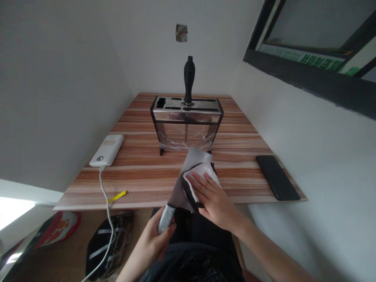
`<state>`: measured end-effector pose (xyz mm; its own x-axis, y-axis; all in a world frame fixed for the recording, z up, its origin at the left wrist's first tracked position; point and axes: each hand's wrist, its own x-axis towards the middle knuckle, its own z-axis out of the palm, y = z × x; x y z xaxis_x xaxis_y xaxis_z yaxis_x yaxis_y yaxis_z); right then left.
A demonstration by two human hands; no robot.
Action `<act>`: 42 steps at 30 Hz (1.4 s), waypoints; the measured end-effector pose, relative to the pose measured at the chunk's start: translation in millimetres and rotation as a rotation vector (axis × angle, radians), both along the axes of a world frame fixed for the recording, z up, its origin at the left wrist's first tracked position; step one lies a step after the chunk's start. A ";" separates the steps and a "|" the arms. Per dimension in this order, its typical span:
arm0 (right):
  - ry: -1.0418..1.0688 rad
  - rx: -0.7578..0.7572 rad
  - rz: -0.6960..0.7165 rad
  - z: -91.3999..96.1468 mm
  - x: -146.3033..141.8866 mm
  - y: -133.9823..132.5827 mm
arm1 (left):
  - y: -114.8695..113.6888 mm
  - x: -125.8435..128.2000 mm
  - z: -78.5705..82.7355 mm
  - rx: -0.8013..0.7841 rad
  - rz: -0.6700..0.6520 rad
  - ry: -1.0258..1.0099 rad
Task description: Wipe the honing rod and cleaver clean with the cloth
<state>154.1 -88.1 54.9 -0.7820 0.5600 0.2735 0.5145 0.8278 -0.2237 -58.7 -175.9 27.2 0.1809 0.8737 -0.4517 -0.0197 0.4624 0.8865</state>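
My left hand (157, 235) is wrapped around the pale grey handle of a kitchen cleaver (179, 192). The wide blade points away from me, tilted over the table's front edge, its far end in front of the knife block. On the blade lies a folded white cloth (202, 171) with dark parts along its edges. My right hand (212, 199), wearing a ring, presses this cloth against the metal with its fingers close together. Part of the blade is hidden under cloth and hand. A knife block (188, 116) with a metal top and clear sides holds one black-handled tool (189, 80) upright.
On the wood-grain table (138, 156), a white power bank (107, 150) with a cable lies left, near a yellow strip (117, 196). A black phone (277, 177) lies right. Walls flank the table; a dark window frame (293, 74) is upper right. A black bag (108, 239) sits below left.
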 end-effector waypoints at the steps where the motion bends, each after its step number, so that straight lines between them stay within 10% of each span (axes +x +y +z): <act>1: -0.014 -0.009 0.032 2.2 0.1 0.6 | 0.3 0.0 0.0 0.004 0.001 -0.004; 25: -0.065 -0.100 0.350 15.8 -6.3 3.9 | -2.3 13.0 13.7 -0.064 0.046 -0.020; 42: -0.030 -0.165 0.320 21.2 6.1 10.6 | 2.9 11.3 13.2 -0.015 -0.040 -0.018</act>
